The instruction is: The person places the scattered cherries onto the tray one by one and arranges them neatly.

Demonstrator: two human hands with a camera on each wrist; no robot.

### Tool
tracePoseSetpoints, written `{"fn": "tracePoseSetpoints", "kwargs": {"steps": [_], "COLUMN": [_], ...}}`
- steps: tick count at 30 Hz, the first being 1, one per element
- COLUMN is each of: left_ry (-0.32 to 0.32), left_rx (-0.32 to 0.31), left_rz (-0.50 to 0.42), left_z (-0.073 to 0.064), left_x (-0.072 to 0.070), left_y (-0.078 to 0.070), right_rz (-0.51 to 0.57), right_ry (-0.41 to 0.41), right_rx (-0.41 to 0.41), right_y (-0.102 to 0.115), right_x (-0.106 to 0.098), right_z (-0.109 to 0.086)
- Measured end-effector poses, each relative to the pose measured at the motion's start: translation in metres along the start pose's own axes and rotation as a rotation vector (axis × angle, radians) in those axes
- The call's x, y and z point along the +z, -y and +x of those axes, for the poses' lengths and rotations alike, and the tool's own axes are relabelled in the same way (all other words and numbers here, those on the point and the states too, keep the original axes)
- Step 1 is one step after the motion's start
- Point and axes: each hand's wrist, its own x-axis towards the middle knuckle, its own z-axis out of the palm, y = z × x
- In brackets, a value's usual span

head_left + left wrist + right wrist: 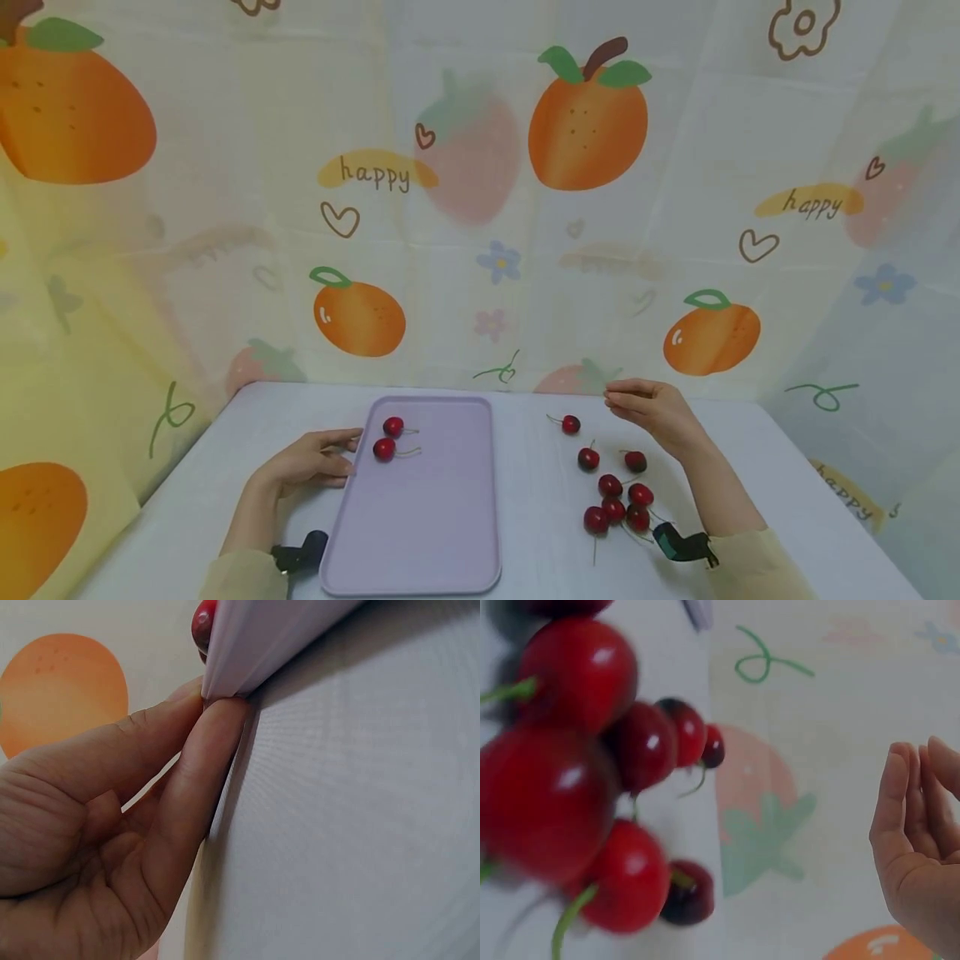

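A lilac rectangular tray [423,525] lies on the white table. Two red cherries with stems, one cherry [393,427] just behind the other cherry [385,450], rest near its far left corner. At the tray's left edge my left hand [311,458] pinches the rim; the left wrist view shows thumb and finger [202,750] meeting there. Raised over the far right of the table, my right hand [656,412] has its fingers extended close together, and nothing shows between them. Below and left of it lie several loose cherries [612,509], large in the right wrist view.
One cherry [571,425] lies apart toward the table's back edge. Behind the white table [532,533] hangs a fruit-printed curtain [465,275], which continues down both sides. Each wrist carries a black strapped device [682,543].
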Motion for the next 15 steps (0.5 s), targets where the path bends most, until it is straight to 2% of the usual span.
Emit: {"fn": "tracePoseSetpoints", "kwargs": {"steps": [8,11,15], "left_ry": [0.003,0.005,0.010], "left_rx": [0.003,0.002,0.005], "left_rz": [-0.001,0.000,0.007], "left_z": [0.002,0.002,0.001], "left_x": [0.000,0.000,0.000], "left_y": [0.001,0.000,-0.001], "right_rz": [-0.080,-0.097,-0.051], "right_ry": [0.026,0.068,0.161], "right_rx": [0.054,0.084,0.109], "right_y": [-0.023,-0.034,-0.046], "right_x": [-0.035,-0.049,-0.071], "right_z": [-0.024,-0.029,-0.034]}}
